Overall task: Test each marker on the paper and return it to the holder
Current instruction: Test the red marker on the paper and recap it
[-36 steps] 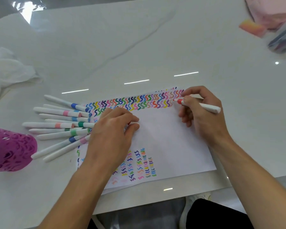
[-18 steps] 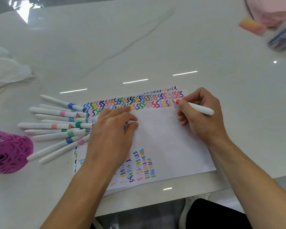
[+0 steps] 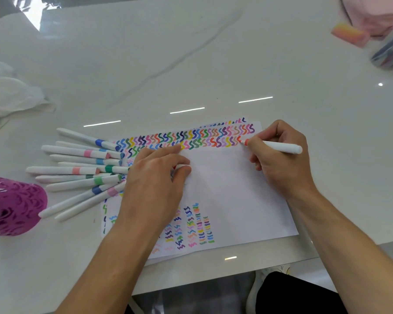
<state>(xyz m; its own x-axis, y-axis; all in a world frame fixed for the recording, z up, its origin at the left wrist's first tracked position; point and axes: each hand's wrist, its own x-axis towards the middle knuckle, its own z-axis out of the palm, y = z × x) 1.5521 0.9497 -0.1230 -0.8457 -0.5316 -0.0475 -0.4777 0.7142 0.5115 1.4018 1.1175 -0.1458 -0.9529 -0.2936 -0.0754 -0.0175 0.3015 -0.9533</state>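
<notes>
A white paper sheet (image 3: 225, 189) lies at the table's front edge, with two rows of coloured squiggles along its far edge and more at its near left. My right hand (image 3: 281, 164) grips a white marker (image 3: 279, 147). Its orange-red tip touches the paper at the right end of the second row. My left hand (image 3: 152, 177) rests on the sheet's left part, with thumb and forefinger pinching a small white cap (image 3: 183, 166). Several capped white markers (image 3: 77, 171) lie fanned out left of the paper. The purple perforated holder (image 3: 11, 205) lies at the far left edge.
The white marble table (image 3: 191, 64) stretches beyond the paper. A crumpled white tissue (image 3: 9, 94) sits at the far left. At the back right are a pink-orange block (image 3: 348, 34), a pink object (image 3: 372, 14) and a clear case (image 3: 390, 51).
The marker tip has traced a short orange-red mark at the right end of the second row. My left hand has stayed on the paper with the cap.
</notes>
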